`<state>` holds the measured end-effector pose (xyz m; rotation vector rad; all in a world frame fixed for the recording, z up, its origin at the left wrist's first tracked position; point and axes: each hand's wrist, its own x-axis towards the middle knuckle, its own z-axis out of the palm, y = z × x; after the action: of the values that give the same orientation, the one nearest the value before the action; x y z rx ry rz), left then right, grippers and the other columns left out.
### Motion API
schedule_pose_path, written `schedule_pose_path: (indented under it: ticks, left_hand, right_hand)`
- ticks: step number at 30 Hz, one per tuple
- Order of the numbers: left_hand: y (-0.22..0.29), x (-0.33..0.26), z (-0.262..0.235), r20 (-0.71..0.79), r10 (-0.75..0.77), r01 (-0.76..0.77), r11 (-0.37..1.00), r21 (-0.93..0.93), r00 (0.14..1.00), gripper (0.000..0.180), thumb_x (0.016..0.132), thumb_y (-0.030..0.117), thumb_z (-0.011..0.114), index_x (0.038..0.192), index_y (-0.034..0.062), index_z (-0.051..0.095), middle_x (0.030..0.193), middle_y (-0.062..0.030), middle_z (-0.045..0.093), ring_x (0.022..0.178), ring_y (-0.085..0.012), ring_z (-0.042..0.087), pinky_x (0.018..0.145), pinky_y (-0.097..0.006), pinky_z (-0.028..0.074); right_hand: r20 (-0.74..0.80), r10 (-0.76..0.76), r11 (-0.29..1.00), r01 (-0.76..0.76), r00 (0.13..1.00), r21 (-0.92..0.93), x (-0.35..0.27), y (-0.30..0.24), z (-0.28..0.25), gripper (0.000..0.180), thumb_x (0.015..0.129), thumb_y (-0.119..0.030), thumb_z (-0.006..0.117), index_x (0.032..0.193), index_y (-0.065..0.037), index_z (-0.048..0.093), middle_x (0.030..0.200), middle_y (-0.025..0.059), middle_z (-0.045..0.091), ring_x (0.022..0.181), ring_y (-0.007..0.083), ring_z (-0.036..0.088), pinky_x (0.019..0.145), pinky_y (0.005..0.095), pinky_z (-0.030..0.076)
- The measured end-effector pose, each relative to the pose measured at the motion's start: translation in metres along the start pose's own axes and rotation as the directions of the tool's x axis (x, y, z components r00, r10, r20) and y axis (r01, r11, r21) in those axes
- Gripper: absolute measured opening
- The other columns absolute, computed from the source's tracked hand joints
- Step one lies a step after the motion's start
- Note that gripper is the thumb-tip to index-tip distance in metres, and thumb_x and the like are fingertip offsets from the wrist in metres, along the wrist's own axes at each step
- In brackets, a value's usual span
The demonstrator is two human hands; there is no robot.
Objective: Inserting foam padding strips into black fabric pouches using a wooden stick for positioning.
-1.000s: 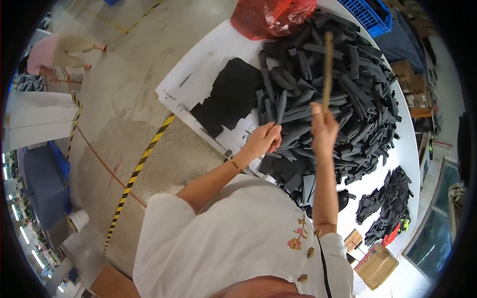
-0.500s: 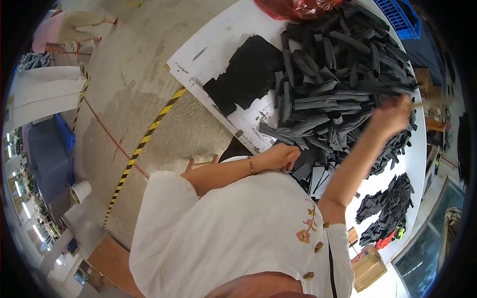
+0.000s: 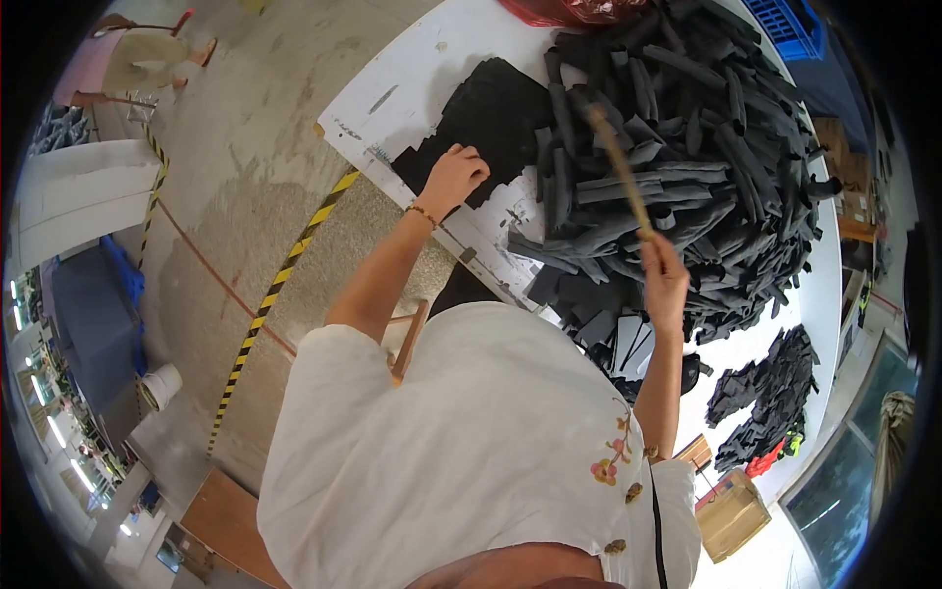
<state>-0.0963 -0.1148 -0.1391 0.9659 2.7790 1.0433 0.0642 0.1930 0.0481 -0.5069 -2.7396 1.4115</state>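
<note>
Spanning twelve to four o'clock of the view, a white worktop is carrying a heap of dark strips at two and a flat black layer at twelve. The left hand is lying half-curled over that layer, its grip unclear; the right hand, at three, is gripping a tan stick slanting toward eleven.

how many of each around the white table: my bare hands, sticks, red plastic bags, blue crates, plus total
Bare hands: 2 (left hand, right hand)
Stick, in the right hand: 1
Red plastic bag: 1
Blue crate: 1
Total: 5
</note>
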Motion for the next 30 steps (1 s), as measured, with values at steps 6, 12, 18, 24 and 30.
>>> schedule_pose_path:
  ticks: [6,12,18,24,30]
  left_hand:
    - [0.016,0.008,-0.022,-0.069,-0.010,-0.003,0.985,-0.174,0.998,0.003,0.079,0.014,0.066,0.081,0.0129,0.067,0.082,-0.0012,0.057,0.084,-0.0251,0.051,0.079,-0.035,0.044]
    - [0.026,0.011,-0.032,-0.077,0.029,-0.046,0.974,-0.224,0.997,0.004,0.079,0.017,0.067,0.082,0.0146,0.068,0.089,0.0010,0.060,0.088,-0.0242,0.051,0.081,-0.035,0.042]
    - [0.052,0.018,-0.027,-0.101,0.032,-0.052,0.978,-0.204,0.994,0.003,0.078,0.019,0.068,0.079,0.0164,0.068,0.093,0.0047,0.060,0.102,-0.0239,0.051,0.083,-0.038,0.041]
    - [0.038,0.017,-0.037,-0.104,-0.103,0.070,0.956,-0.285,0.989,0.006,0.080,0.017,0.067,0.085,0.0133,0.069,0.094,0.0008,0.062,0.100,-0.0233,0.049,0.091,-0.035,0.039]
    - [0.042,0.020,-0.035,-0.096,-0.098,0.064,0.948,-0.311,0.991,0.006,0.078,0.018,0.068,0.082,0.0135,0.070,0.092,0.0005,0.063,0.098,-0.0238,0.051,0.088,-0.036,0.041]
  right_hand:
    - [0.276,-0.118,0.979,0.158,0.954,-0.126,-0.012,0.013,0.014,0.020,0.089,-0.010,0.061,0.105,0.001,0.063,0.071,0.0082,0.054,0.063,0.0155,0.048,0.059,0.0273,0.039]
    - [0.340,-0.076,0.962,0.158,0.937,-0.223,-0.007,0.018,0.027,0.020,0.088,-0.014,0.059,0.102,-0.001,0.064,0.084,0.0168,0.063,0.076,0.0329,0.061,0.067,0.0361,0.047]
    - [0.368,-0.167,0.966,0.226,0.915,-0.123,-0.001,0.015,0.043,0.021,0.089,-0.012,0.059,0.103,0.002,0.062,0.084,0.0163,0.063,0.073,0.0298,0.059,0.068,0.0303,0.046]
    - [0.297,-0.059,0.990,0.095,0.953,-0.107,-0.010,0.007,0.016,0.020,0.088,-0.012,0.058,0.103,0.001,0.064,0.083,0.0152,0.064,0.070,0.0253,0.060,0.065,0.0312,0.046]
    - [0.359,0.040,0.994,-0.002,0.932,-0.105,-0.013,0.000,0.016,0.020,0.090,-0.012,0.059,0.104,0.002,0.064,0.081,0.0097,0.063,0.069,0.0154,0.055,0.066,0.0267,0.044]
